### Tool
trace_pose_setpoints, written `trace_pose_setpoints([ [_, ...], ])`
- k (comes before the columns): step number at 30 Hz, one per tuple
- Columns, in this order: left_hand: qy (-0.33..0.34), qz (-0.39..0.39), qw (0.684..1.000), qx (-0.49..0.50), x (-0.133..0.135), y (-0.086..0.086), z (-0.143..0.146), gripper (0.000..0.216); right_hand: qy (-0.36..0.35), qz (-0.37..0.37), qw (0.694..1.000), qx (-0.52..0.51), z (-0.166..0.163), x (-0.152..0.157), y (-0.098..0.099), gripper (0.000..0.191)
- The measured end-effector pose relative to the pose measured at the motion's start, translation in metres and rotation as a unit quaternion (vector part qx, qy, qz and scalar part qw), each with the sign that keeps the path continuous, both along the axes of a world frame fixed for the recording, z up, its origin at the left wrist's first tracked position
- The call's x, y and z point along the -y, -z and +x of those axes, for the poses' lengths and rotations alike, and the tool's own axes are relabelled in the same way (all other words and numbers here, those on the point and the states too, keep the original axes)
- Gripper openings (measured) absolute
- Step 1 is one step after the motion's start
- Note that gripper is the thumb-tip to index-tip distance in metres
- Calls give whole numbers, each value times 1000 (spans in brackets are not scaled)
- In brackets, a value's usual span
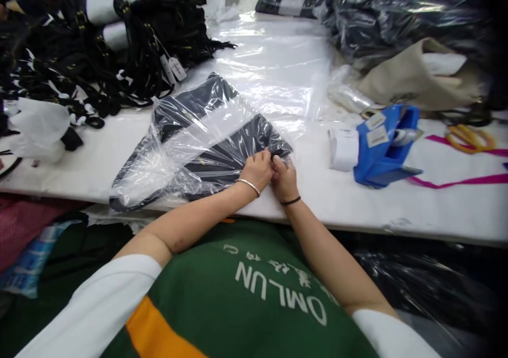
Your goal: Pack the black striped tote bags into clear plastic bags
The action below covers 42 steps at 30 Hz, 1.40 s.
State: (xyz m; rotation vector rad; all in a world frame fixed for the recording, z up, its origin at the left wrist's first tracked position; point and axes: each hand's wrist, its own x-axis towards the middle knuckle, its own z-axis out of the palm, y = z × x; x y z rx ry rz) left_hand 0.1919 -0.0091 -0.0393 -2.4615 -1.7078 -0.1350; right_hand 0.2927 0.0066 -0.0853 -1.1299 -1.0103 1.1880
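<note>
A clear plastic bag (pixel 194 136) lies on the table, wrapped around a folded black item with a wide white band across it. My left hand (pixel 259 168), with a silver bangle at the wrist, pinches the plastic at the bag's near right corner. Right beside it, my right hand (pixel 284 179), a black band on its wrist, has its fingers closed on the same corner. The fingertips of both hands meet there, and the bit of plastic between them is mostly hidden. Creases run across the film from this corner.
Black bags with straps and tags (pixel 154 40) are heaped at the left. Flat clear plastic bags (pixel 273 56) lie behind. To the right stand a blue tape dispenser (pixel 373 152), yellow-handled scissors (pixel 470 137) and a beige bag (pixel 408 77). Plastic-wrapped black goods (pixel 397 14) fill the back right.
</note>
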Motion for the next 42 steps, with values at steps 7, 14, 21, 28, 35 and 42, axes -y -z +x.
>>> trace_pose_setpoints([
  [7,4,-4,1000,-9,27,7,-10,52,35,-48,997,47,-8,3,-10,49],
  [14,38,-9,999,9,8,22,-26,52,78,-51,976,196,7,-16,-17,79],
  [21,87,54,995,20,27,12,-41,51,36,-49,989,132,22,-4,-20,44],
  [28,116,28,993,21,23,27,-41,50,-23,-184,982,-28,26,4,-17,41],
  [35,147,57,988,-1,14,47,-45,55,29,-95,987,129,127,11,-62,36],
  [42,151,78,985,-9,17,43,-42,52,299,-26,848,437,264,-13,-69,33],
])
